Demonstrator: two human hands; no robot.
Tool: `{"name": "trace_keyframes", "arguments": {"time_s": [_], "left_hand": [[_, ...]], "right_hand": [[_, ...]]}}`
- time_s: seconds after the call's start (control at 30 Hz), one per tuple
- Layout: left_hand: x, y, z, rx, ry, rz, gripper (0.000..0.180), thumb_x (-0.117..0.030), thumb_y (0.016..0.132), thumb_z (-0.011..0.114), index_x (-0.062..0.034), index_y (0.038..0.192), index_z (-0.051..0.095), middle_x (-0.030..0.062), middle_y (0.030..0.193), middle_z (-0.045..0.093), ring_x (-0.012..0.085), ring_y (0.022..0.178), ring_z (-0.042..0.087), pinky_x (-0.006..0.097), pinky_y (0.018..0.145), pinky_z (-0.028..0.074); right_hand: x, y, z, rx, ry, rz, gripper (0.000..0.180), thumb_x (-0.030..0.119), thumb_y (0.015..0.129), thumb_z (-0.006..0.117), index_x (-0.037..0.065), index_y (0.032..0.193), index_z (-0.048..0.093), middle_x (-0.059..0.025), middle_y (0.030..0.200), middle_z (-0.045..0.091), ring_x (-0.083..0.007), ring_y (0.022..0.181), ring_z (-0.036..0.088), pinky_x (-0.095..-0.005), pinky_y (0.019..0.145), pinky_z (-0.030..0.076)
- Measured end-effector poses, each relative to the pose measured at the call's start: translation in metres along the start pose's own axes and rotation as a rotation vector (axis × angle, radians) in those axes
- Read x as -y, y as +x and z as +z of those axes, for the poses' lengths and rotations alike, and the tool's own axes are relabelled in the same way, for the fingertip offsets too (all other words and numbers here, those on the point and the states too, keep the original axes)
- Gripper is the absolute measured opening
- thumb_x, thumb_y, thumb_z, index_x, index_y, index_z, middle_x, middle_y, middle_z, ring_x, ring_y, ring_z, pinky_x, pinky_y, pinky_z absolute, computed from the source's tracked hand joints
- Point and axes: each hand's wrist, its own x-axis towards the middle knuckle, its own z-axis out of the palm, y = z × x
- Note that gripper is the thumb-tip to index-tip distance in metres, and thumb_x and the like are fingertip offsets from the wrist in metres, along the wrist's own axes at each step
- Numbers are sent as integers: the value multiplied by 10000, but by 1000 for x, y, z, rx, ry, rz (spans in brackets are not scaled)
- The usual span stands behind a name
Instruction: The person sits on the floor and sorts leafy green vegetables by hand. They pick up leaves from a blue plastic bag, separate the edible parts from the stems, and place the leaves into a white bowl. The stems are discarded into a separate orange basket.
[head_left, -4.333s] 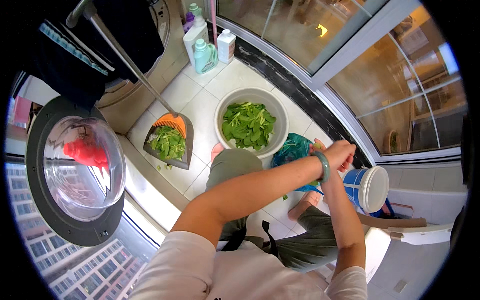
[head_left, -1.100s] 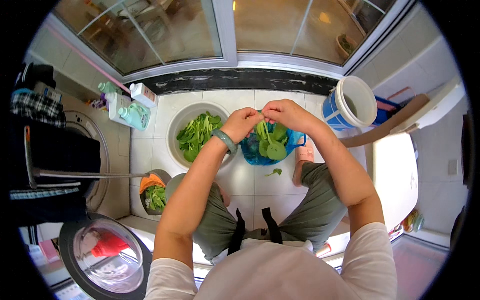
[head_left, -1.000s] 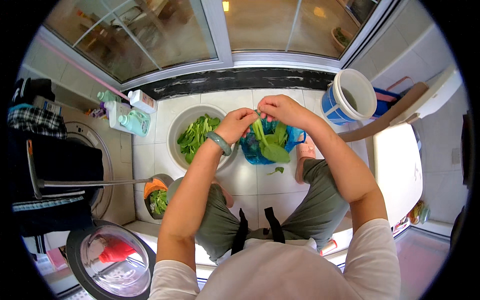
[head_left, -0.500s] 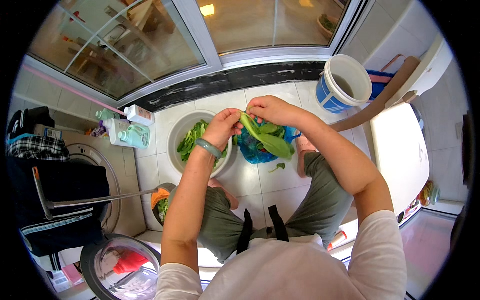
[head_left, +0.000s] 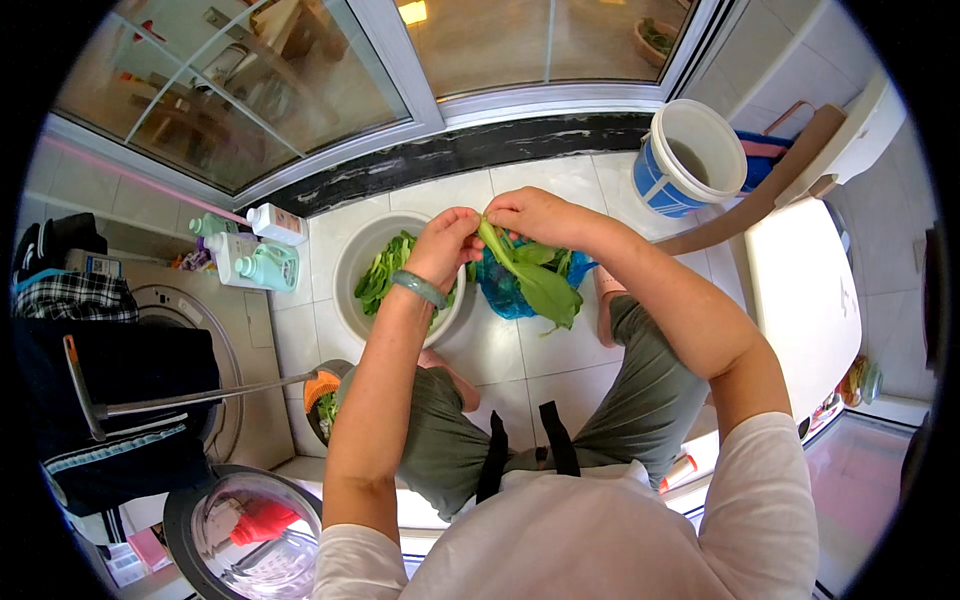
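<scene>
Between my hands hangs a leafy green vegetable [head_left: 547, 293], its pale stalk up and its broad leaves drooping down to the right. My left hand [head_left: 444, 250], with a green bangle at the wrist, is closed with its fingertips at the stalk. My right hand [head_left: 532, 214] pinches the stalk's upper end, its fingertips close to the left ones. Beneath the vegetable a blue plastic bag [head_left: 503, 296] with more greens lies on the floor, partly hidden. Left of it, under my left hand, stands a white basin [head_left: 345, 311] holding plucked green leaves [head_left: 378, 278].
A blue and white bucket [head_left: 668, 180] stands at the far right. Detergent bottles [head_left: 270, 266] stand at left beside a washing machine [head_left: 255, 335] with its round door [head_left: 190, 500] swung out. An orange-edged container [head_left: 322, 385] of green scraps sits by my left knee.
The vegetable's leaves have swung slightly down and left, now overlapping the loose leaf bit on the floor. Both hands stay close together at the stalk, with only a slight shift.
</scene>
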Motion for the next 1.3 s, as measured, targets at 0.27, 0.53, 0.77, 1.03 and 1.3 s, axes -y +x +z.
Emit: {"name": "trace_keyframes", "arguments": {"time_s": [0.27, 0.53, 0.77, 1.03, 1.3], "left_hand": [[1, -2, 0, -24, 98, 17, 160, -194, 826, 581, -69, 879, 497, -8, 727, 520, 63, 600, 484, 188, 533, 413], [1, 0, -8, 1, 145, 70, 94, -147, 826, 569, -76, 859, 518, -21, 733, 521, 61, 622, 480, 188, 539, 409], [-8, -7, -4, 52, 143, 82, 99, -140, 845, 532, -76, 919, 543, -24, 775, 534, 65, 684, 484, 197, 604, 416], [-14, -6, -15, 153, -20, 74, 157, -132, 863, 494, -80, 1007, 527, 3, 924, 568, 85, 785, 516, 203, 663, 435], [-20, -8, -19, 102, -102, 90, 165, -134, 865, 491, -75, 1014, 528, 6, 920, 569, 93, 795, 522, 214, 677, 450]], "right_hand": [[4, 3, 7, -73, -228, -24, 266, 245, 831, 453, 20, 860, 591, -87, 707, 586, -192, 654, 550, -294, 626, 445], [5, 3, -1, -13, -124, -43, 267, 247, 806, 495, 27, 910, 605, -80, 732, 605, -157, 664, 560, -283, 610, 455], [3, 4, -6, 13, 60, 66, 235, 247, 826, 495, 53, 882, 614, -15, 744, 584, -97, 646, 513, -232, 584, 440], [5, 3, -11, 28, 88, 64, 207, 240, 855, 465, 78, 883, 590, 36, 763, 555, -53, 669, 481, -196, 597, 412], [5, 1, -18, 74, 143, 99, 214, 257, 866, 465, 83, 899, 584, 30, 794, 555, -52, 700, 481, -188, 613, 401]]}}
